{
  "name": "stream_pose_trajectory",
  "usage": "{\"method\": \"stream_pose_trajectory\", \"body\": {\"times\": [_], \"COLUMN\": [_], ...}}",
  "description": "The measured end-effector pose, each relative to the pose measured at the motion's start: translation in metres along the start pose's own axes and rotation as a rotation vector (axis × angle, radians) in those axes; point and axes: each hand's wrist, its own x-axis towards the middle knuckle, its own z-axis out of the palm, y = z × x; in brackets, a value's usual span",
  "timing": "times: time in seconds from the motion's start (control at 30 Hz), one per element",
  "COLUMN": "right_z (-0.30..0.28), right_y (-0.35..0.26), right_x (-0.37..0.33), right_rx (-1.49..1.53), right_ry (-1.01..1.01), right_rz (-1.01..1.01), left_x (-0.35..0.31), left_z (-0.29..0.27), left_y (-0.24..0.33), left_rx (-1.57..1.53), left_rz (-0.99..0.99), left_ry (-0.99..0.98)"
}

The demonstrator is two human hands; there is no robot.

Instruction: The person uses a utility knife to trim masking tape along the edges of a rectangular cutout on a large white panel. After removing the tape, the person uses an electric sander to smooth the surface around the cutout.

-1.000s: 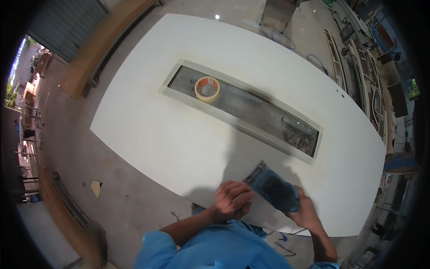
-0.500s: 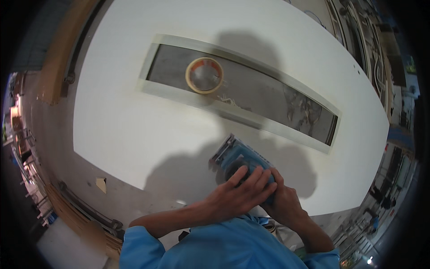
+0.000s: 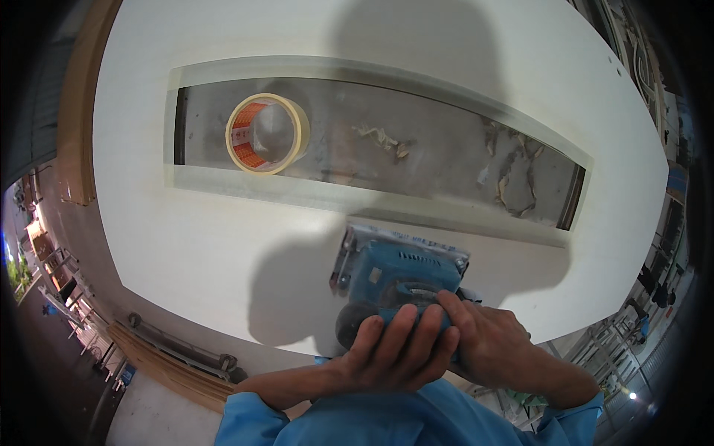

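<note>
A blue orbital sander [image 3: 405, 271] rests on the white panel [image 3: 216, 223] just on the near side of its long grey window. My left hand [image 3: 405, 346] curls its fingers over the sander's rear body, beside a dark round knob. Gripping the same tool from its right rear is my right hand [image 3: 494, 338], its thumb side against the left fingers. The sander's flat base, with a sheet clamped at its left end, lies close to the pale masking strip [image 3: 297, 192] bordering the window. The sander's underside is hidden.
A roll of masking tape [image 3: 301, 137] stands over the window's left part. Curled scraps [image 3: 379, 137] show in the window's middle. Stacked brown boards [image 3: 171, 364] lie beyond the panel's lower left, with a brown carton [image 3: 82, 111] at far left. Metal racks [image 3: 595, 372] stand at right.
The sander has turned so its front edge lies more nearly parallel to the window, with both hands still on it. The whole view has shifted, and the panel appears larger.
</note>
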Motion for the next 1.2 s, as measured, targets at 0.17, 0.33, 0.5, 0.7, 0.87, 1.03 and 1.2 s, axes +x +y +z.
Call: {"method": "stream_pose_trajectory", "body": {"times": [0.17, 0.33, 0.5, 0.7, 0.87, 1.03, 1.2], "right_z": [-0.013, -0.018, -0.02, -0.025, -0.03, -0.024, -0.025], "right_y": [0.0, -0.001, -0.004, -0.003, 0.003, 0.005, -0.001], "right_x": [0.013, 0.023, 0.033, 0.033, 0.027, 0.029, 0.034], "right_rx": [-0.044, -0.081, -0.091, -0.101, -0.105, -0.079, -0.083], "right_ry": [-0.031, -0.057, -0.051, -0.081, -0.101, -0.037, -0.002], "right_rz": [-0.044, -0.05, -0.074, -0.06, -0.027, -0.011, -0.044], "left_x": [0.005, 0.006, 0.006, 0.007, 0.009, 0.008, 0.008], "left_z": [0.005, 0.001, 0.003, 0.004, 0.004, 0.005, 0.004], "left_y": [-0.003, -0.004, -0.008, -0.008, -0.003, -0.007, -0.009], "left_rx": [0.026, 0.017, 0.029, 0.014, -0.004, -0.055, -0.036], "left_rz": [-0.098, -0.169, -0.192, -0.185, -0.118, -0.089, -0.148], "left_ry": [0.084, 0.071, 0.107, 0.109, 0.013, -0.034, 0.013]}}
